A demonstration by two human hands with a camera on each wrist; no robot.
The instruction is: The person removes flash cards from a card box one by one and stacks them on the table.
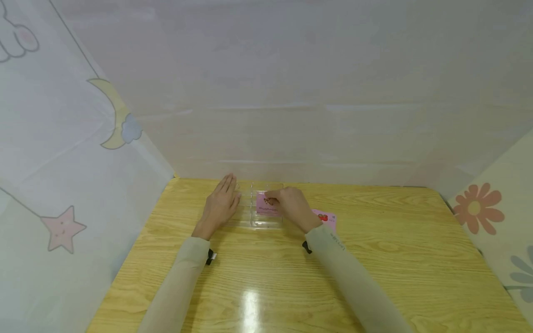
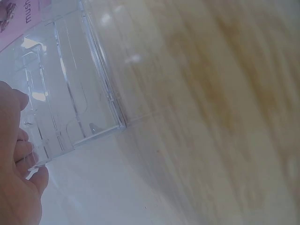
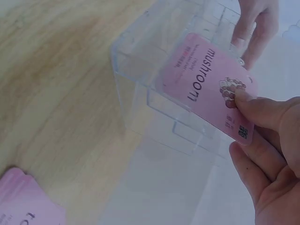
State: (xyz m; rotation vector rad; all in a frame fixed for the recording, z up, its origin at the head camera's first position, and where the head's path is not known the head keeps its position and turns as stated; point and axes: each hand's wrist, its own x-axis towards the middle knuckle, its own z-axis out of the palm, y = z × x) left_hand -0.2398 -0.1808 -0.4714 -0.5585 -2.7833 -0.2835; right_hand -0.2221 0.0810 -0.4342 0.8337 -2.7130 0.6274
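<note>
A clear plastic box [image 1: 266, 225] with divided slots stands at the table's far edge. My left hand [image 1: 219, 204] holds its left side, the fingers along the outside and the thumb nearer the slots. My right hand [image 1: 293, 206] pinches a pink mushroom card [image 3: 201, 77] by its upper end, thumb across the printed picture. The card's lower end is at the box; the clear plastic makes its depth in a slot hard to tell. Beside my right wrist lies a stack of pink cards [image 3: 30, 201], its top one showing red tomatoes, partly covered by the sleeve in the head view.
The wooden table [image 1: 250, 273] carries the box and cards. A pale backdrop [image 1: 291, 101] rises right behind the box. Patterned sheets with a moon [image 1: 112, 113] on the left and a flower [image 1: 478, 208] on the right flank the table.
</note>
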